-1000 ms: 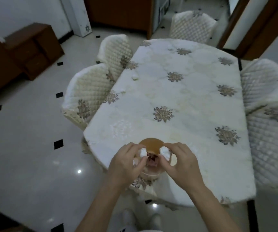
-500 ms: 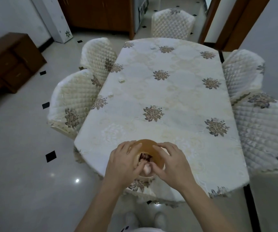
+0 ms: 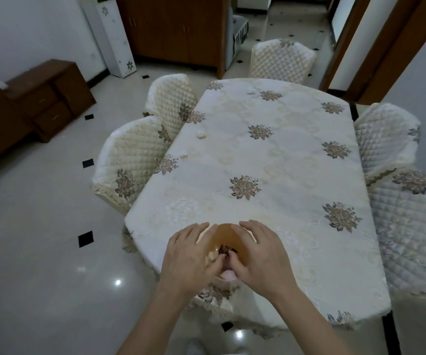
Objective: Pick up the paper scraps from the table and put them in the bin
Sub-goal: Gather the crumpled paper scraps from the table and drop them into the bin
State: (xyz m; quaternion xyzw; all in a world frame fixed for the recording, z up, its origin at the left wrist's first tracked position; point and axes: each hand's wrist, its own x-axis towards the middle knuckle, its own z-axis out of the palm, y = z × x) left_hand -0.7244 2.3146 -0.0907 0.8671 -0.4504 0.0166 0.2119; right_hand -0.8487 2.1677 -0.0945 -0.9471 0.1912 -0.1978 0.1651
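table (image 3: pixel 278 160) — near end holds the bin (image 3: pixel 228 239) | both hands over bin: left hand (image 3: pixel 188 257) and right hand (image 3: pixel 260 254) loosely spread, gripping nothing | remaining scraps (image 3: pixel 201 135) lie ahead-left — left hand nearer

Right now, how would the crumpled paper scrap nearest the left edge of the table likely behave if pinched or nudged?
The paper scrap looks small and crumpled, so it is probably very light and would squash under a pinch. Its lumpy shape suggests it would slide or tumble rather than roll far. Lying near the table edge, a careless nudge might knock it off.
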